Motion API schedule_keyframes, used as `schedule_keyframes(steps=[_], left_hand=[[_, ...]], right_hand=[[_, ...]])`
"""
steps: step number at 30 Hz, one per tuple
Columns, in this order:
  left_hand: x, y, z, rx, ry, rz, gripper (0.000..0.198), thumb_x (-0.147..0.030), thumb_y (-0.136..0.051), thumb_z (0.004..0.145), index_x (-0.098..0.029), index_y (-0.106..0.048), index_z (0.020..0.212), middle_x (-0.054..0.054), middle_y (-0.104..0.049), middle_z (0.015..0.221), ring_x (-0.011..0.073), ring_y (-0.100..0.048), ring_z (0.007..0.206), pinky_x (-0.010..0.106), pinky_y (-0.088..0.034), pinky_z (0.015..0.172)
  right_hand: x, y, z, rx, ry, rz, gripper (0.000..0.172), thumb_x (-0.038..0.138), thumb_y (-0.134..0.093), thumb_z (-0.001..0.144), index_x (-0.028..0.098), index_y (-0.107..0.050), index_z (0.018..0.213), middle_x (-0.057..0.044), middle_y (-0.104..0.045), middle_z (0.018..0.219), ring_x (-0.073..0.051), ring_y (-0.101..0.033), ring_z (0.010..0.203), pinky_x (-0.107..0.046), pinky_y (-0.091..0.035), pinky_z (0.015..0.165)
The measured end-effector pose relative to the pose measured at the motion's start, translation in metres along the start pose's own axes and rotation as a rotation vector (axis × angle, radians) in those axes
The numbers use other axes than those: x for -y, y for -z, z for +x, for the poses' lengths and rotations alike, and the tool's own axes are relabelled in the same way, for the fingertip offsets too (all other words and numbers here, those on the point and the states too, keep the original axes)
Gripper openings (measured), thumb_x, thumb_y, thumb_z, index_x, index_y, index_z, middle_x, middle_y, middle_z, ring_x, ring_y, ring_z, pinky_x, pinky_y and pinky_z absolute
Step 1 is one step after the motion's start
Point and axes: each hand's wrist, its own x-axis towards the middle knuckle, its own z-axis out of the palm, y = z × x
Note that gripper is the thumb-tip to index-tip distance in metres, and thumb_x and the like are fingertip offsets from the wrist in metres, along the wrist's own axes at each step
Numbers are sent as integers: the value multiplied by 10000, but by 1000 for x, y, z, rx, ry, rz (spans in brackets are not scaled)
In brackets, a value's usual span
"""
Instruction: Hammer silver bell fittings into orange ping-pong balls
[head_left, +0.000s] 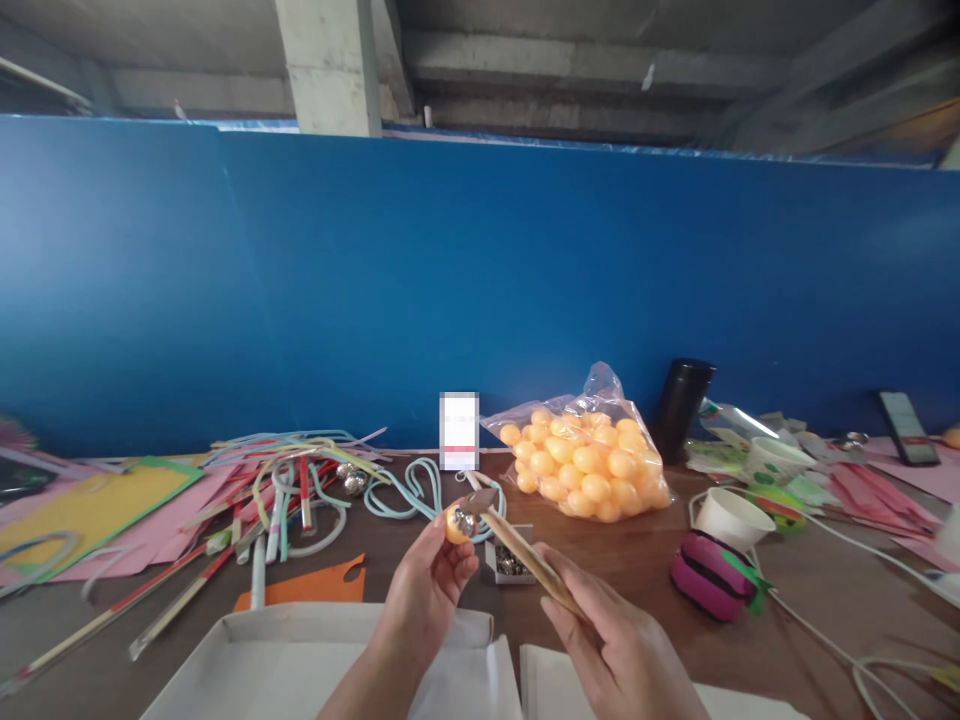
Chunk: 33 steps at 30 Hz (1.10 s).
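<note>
My left hand (429,580) pinches an orange ping-pong ball (452,530) between thumb and fingers. Shiny silver thumbtack heads cover part of that ball's right side. Wrapped around the wooden handle of a small hammer (531,560), my right hand (619,630) holds it at a slant. The hammer's metal head meets or nearly meets the tacked side of the ball; I cannot tell whether they touch. Just behind the handle stands a small open box (500,572) of silver thumbtacks, partly hidden by it.
A clear bag of orange balls (592,465) sits behind my right hand. Farther right are a black bottle (682,410), a paper cup (733,520) and a magenta pouch (709,578). Tubes and sticks (292,490) clutter the left. A white box lid (255,665) lies in front.
</note>
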Motion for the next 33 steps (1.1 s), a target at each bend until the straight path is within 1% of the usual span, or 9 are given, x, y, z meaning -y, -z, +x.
schedule_keyframes(steps=[5, 11, 16, 19, 24, 29, 33], left_hand=[[1, 1, 1, 32, -20, 35, 226, -178, -564, 853, -112, -624, 1061, 49, -643, 730, 95, -619, 586, 212, -563, 565], [2, 3, 0, 34, -56, 38, 215, -204, -586, 840, -121, -638, 1032, 37, -632, 702, 103, -622, 596, 221, -564, 586], [3, 4, 1, 47, -68, 77, 288, -214, -594, 834, -133, -624, 1109, 42, -639, 730, 102, -625, 617, 219, -562, 611], [4, 5, 2, 34, -80, 68, 277, -218, -606, 824, -134, -633, 1086, 34, -633, 706, 105, -624, 604, 223, -564, 601], [4, 5, 3, 42, -73, 78, 285, -202, -586, 836, -127, -622, 1109, 49, -647, 736, 104, -626, 615, 219, -564, 608], [3, 3, 2, 8, -69, 46, 180, -210, -588, 835, -122, -635, 985, 37, -638, 691, 100, -617, 572, 220, -562, 578], [3, 3, 2, 1, -54, 39, 160, -212, -589, 834, -120, -638, 956, 41, -640, 690, 101, -620, 569, 220, -563, 567]], right_hand=[[0, -3, -2, 68, -5, -61, 403, 222, -433, 912, 206, -498, 1310, -70, -671, 1201, -193, -680, 1015, -275, -540, 891], [0, -1, -3, 46, -18, -40, 398, 239, -442, 918, 206, -492, 1312, -90, -674, 1191, -198, -664, 1047, -258, -547, 872], [0, -2, -1, 75, -33, -52, 387, 234, -443, 913, 224, -512, 1293, -73, -682, 1180, -200, -680, 1014, -280, -557, 863], [0, -3, 0, 57, -22, -38, 397, 235, -445, 913, 217, -501, 1305, -81, -675, 1193, -199, -666, 1045, -271, -549, 873], [0, -2, -2, 77, -35, -40, 388, 236, -453, 907, 225, -523, 1288, -68, -680, 1187, -199, -681, 1011, -279, -556, 867], [-1, 0, -2, -4, -26, 7, 391, 252, -466, 911, 198, -517, 1295, -82, -665, 1214, -191, -639, 1094, -240, -532, 895], [-1, 0, -1, -20, -16, 14, 382, 245, -487, 898, 217, -541, 1276, -62, -683, 1188, -189, -658, 1062, -229, -535, 886]])
